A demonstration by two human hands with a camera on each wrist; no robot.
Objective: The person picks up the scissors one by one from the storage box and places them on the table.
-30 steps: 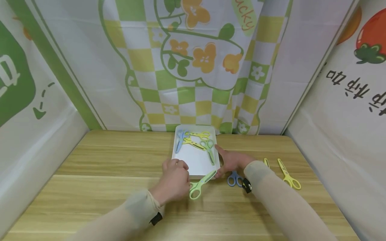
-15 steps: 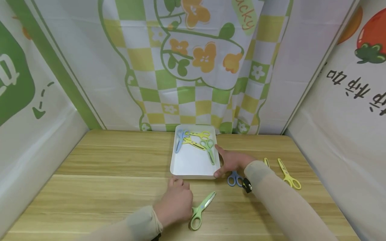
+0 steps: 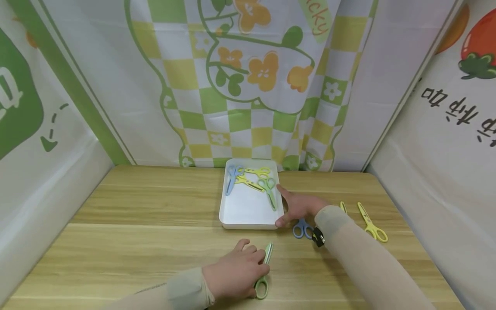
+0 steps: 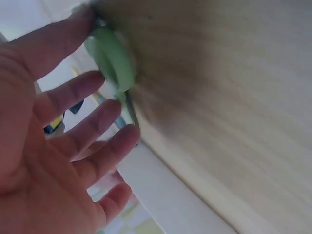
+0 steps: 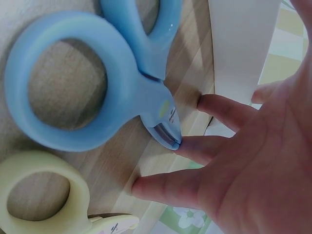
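Note:
My left hand [image 3: 236, 271] lies over green scissors [image 3: 262, 287] on the table in front of the tray. In the left wrist view its fingers are spread and loosely bent, close to the green handle; whether the thumb touches it I cannot tell. My right hand [image 3: 300, 206] rests at the tray's right side, thumb by the front right corner. The white tray [image 3: 249, 226] holds blue scissors [image 3: 231, 181], green scissors [image 3: 269, 191] and two yellow scissors. Beneath my right wrist lie blue scissors [image 5: 114, 83], partly hidden in the head view.
Yellow scissors [image 3: 370, 226] lie on the right of the wooden table [image 3: 147, 202]. Another yellow pair [image 3: 343, 207] is mostly hidden by my right sleeve. A patterned curtain [image 3: 252, 125] hangs behind the tray, and printed cloth walls stand at both sides.
My left hand has moved the green scissors from the tray's front edge back toward me onto the table. Its fingers have since loosened and spread. The right hand has stayed at the tray.

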